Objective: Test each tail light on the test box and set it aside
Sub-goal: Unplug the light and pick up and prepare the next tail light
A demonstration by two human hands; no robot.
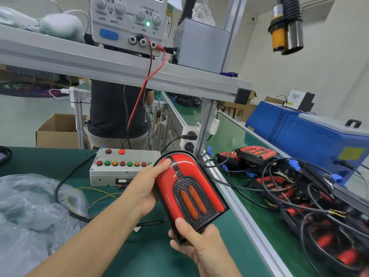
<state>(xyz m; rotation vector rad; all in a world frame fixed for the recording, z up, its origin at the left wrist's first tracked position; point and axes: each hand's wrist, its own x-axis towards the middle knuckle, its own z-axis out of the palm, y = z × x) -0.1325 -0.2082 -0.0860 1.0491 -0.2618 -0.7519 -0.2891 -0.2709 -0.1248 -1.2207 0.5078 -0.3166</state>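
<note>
Both hands hold one tail light (187, 188) above the green bench mat (139, 254): the left hand (145, 188) grips its left edge, thumb lying on the glossy red lens, and the right hand (199, 244) clasps the flat lower end, thumb pressed on the black border. This lamp is arch-shaped, smooth red plastic round a dark honeycomb-textured panel that carries two orange oblong inserts. Just behind it sits the test box (119, 170), a grey metal case with a row of round red, green and amber buttons and two red ones above. Thin yellow and blue wires (89, 198) trail from its front. Crinkled clear plastic wrap (30, 212) lies at the left. Across the aluminium rail (245, 214), more red tail lights (255, 154) lie in a tangle of black cables with blue plugs.
</note>
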